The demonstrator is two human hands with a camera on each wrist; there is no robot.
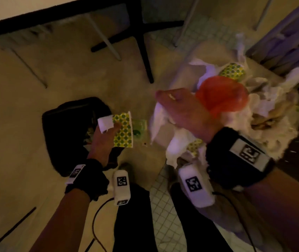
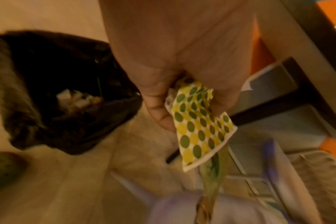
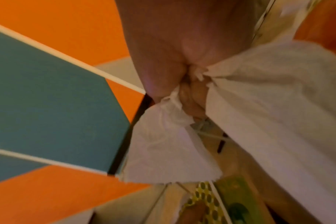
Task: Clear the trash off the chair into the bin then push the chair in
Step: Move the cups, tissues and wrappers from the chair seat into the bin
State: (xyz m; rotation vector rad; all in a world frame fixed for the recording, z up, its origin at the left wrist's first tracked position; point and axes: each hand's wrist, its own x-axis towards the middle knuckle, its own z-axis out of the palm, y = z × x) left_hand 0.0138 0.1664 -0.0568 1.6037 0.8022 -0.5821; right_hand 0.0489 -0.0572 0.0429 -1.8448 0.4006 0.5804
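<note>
My left hand (image 1: 104, 140) holds a flattened yellow-and-green dotted paper cup (image 1: 124, 130) with a bit of white paper, right beside the open black bin (image 1: 66, 128). In the left wrist view my thumb and fingers (image 2: 159, 97) pinch that dotted cup (image 2: 199, 130), and the bin (image 2: 54, 91) shows scraps inside. My right hand (image 1: 183, 110) grips a bunch of white tissues (image 1: 174, 146) over the chair's fluffy seat (image 1: 279, 135). On the seat lie a red cup (image 1: 221, 97), another dotted cup (image 1: 233, 70) and more tissues. The right wrist view shows my fingers (image 3: 192, 100) curled into the tissue (image 3: 269, 106).
Black table legs (image 1: 141, 42) and thin metal chair legs (image 1: 106, 39) stand on the beige floor beyond the bin. The chair's dark slatted back (image 1: 290, 42) rises at the right. My own legs (image 1: 132, 215) and a cable are below, on a tiled patch.
</note>
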